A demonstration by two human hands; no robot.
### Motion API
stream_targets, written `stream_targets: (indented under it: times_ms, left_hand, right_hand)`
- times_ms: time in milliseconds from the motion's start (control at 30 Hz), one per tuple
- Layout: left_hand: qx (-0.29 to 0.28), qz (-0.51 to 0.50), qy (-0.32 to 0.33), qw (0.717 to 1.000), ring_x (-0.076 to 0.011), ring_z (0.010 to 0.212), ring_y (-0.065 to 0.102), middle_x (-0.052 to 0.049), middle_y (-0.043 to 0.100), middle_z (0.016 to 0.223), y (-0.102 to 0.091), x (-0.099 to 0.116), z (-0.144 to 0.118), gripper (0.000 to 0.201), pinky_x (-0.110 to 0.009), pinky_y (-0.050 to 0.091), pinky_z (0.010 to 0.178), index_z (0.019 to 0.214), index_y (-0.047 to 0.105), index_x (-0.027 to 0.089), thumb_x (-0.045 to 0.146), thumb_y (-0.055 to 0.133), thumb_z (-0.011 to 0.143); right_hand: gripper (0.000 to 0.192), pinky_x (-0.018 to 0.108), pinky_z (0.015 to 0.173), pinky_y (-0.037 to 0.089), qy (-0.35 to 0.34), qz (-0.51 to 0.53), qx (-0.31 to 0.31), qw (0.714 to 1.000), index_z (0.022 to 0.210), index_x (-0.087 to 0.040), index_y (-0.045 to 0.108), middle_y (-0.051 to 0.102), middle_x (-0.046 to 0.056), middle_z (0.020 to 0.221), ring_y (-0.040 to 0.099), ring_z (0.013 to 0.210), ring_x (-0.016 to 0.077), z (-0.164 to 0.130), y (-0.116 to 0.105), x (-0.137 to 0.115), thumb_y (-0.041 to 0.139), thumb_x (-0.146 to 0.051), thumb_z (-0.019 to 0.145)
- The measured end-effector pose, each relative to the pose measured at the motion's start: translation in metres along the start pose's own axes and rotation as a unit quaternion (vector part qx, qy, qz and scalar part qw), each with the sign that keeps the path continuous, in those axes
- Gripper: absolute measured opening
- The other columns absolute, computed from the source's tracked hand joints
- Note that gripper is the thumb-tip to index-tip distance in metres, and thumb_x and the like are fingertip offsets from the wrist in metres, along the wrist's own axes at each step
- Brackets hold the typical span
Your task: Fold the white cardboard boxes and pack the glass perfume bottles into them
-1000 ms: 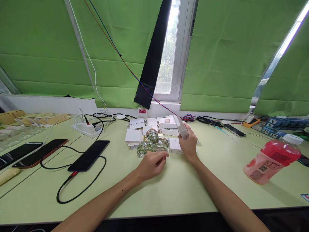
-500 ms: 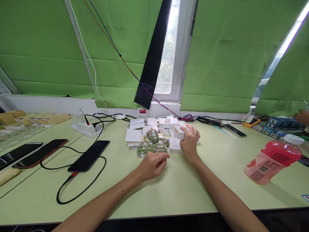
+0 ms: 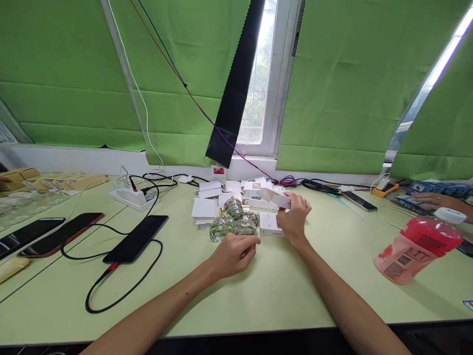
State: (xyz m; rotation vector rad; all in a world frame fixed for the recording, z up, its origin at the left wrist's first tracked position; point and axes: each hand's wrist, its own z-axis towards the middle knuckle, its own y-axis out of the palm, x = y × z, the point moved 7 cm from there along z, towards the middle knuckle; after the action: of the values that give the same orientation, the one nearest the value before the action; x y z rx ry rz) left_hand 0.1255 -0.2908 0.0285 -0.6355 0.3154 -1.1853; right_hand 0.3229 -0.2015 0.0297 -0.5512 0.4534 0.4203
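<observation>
Several clear glass perfume bottles (image 3: pixel 222 227) with greenish liquid stand close together in the middle of the table. My left hand (image 3: pixel 236 251) lies just in front of them, fingers curled and thumb side toward the bottles. Whatever it pinches, if anything, is hidden. My right hand (image 3: pixel 296 217) is closed round a small white carton (image 3: pixel 280 198) with an open flap, tilted above the pile. Below it another white carton (image 3: pixel 269 224) with printed text lies flat. White folded cartons (image 3: pixel 204 208) spread behind and left of the bottles.
On the left lie a phone (image 3: pixel 136 239) with a black cable, more phones (image 3: pixel 66 232) and a white power strip (image 3: pixel 135 198). A pink drink bottle (image 3: pixel 417 249) stands at right. Another person's hand (image 3: pixel 432 200) is at blue boxes (image 3: pixel 439 187) on the far right.
My right hand has moved slightly right, turning the carton so its open flap shows more to the left. My left hand stays nearly still. The other person's hand has come lower onto the table.
</observation>
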Motion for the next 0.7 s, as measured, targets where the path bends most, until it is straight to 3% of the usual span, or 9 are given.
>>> stream_targets:
  times_ms: [233, 367, 433, 533, 600, 700]
  left_hand:
    - [-0.011, 0.003, 0.003, 1.0, -0.0072, 0.045, 0.04, 0.008, 0.057, 0.059, 0.0, 0.001, 0.001, 0.023, -0.023, 0.03, 0.048, 0.096, 0.06, 0.02, 0.002, 0.047, 0.088]
    - [-0.007, -0.002, 0.007, 1.0, -0.0068, 0.044, 0.039, 0.009, 0.054, 0.059, 0.001, 0.001, 0.0, 0.023, -0.023, 0.029, 0.047, 0.096, 0.06, 0.02, 0.002, 0.048, 0.088]
    - [-0.007, -0.002, 0.008, 1.0, -0.0066, 0.044, 0.039, 0.009, 0.054, 0.059, 0.001, 0.001, 0.0, 0.023, -0.023, 0.028, 0.047, 0.096, 0.06, 0.02, 0.002, 0.048, 0.088]
    - [-0.009, 0.0, 0.007, 1.0, -0.0066, 0.044, 0.04, 0.009, 0.055, 0.059, 0.002, 0.0, -0.001, 0.022, -0.023, 0.028, 0.047, 0.097, 0.06, 0.02, 0.003, 0.049, 0.089]
    - [-0.012, -0.001, 0.007, 1.0, -0.0066, 0.043, 0.04, 0.008, 0.056, 0.059, 0.002, 0.0, 0.0, 0.022, -0.023, 0.028, 0.047, 0.097, 0.06, 0.02, 0.003, 0.049, 0.089]
    - [-0.015, -0.002, 0.009, 1.0, -0.0067, 0.043, 0.041, 0.008, 0.056, 0.058, 0.002, 0.001, 0.0, 0.022, -0.023, 0.028, 0.047, 0.097, 0.06, 0.02, 0.003, 0.048, 0.09]
  right_hand:
    - [0.031, 0.044, 0.092, 0.048, 0.028, 0.11, 0.024, 0.993, 0.105, -0.021, 0.061, 0.069, 0.01, 0.105, 0.061, 0.101, 0.0298, 0.004, -0.005, -0.001, 0.055, -0.027, 0.076]
    - [0.027, 0.042, 0.086, 0.052, 0.143, 0.191, -0.004, 0.971, 0.095, -0.023, 0.057, 0.068, 0.006, 0.098, 0.063, 0.089, 0.0259, 0.001, 0.002, 0.013, 0.064, -0.039, 0.074]
    - [0.038, 0.04, 0.081, 0.054, 0.229, 0.265, -0.024, 0.936, 0.099, -0.024, 0.054, 0.068, 0.005, 0.1, 0.065, 0.086, 0.0245, -0.003, 0.012, 0.024, 0.071, -0.041, 0.069]
    - [0.065, 0.035, 0.072, 0.058, 0.345, 0.396, -0.038, 0.85, 0.11, -0.026, 0.047, 0.066, 0.003, 0.103, 0.069, 0.088, 0.0242, -0.011, 0.029, 0.036, 0.083, -0.036, 0.058]
    - [0.073, 0.033, 0.068, 0.06, 0.381, 0.448, -0.045, 0.807, 0.112, -0.028, 0.042, 0.067, 0.001, 0.1, 0.071, 0.089, 0.0239, -0.013, 0.035, 0.038, 0.087, -0.032, 0.055]
    - [0.077, 0.032, 0.07, 0.063, 0.379, 0.505, -0.062, 0.773, 0.111, -0.031, 0.04, 0.071, -0.001, 0.103, 0.074, 0.093, 0.0224, -0.008, 0.036, 0.034, 0.09, -0.028, 0.053]
